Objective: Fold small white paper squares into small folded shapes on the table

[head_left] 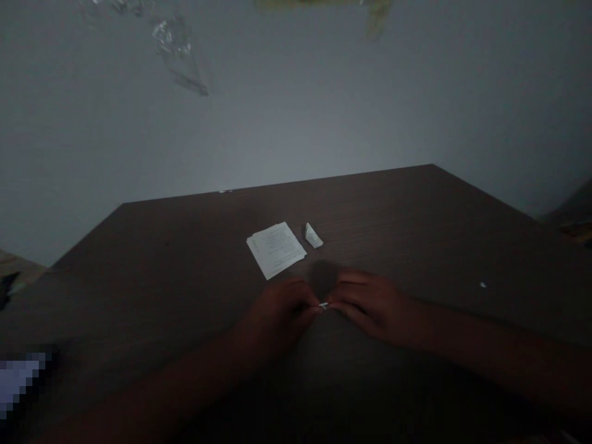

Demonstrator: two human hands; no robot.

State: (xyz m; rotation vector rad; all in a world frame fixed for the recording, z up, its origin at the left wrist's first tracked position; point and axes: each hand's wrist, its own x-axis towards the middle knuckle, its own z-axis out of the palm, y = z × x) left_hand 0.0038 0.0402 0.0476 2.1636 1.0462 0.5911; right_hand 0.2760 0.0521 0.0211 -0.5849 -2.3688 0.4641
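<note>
Between my two hands is a small piece of white paper (323, 304), mostly hidden by the fingertips. My left hand (282, 311) pinches its left end, closed at thumb and forefinger. From the other side, my right hand (372, 305) grips the right end with its fingers drawn together. Just beyond the hands lies a stack of printed paper sheets (276, 250), roughly square. To the right of that stack stands a small folded paper shape (313, 236) with a pointed top.
The dark brown table (194, 259) reaches back to a pale wall (324, 105). A tiny white scrap (483, 285) lies at the right. A blurred-out rectangular device (21, 379) sits at the left edge. Another white bit (226, 191) is at the table's back edge.
</note>
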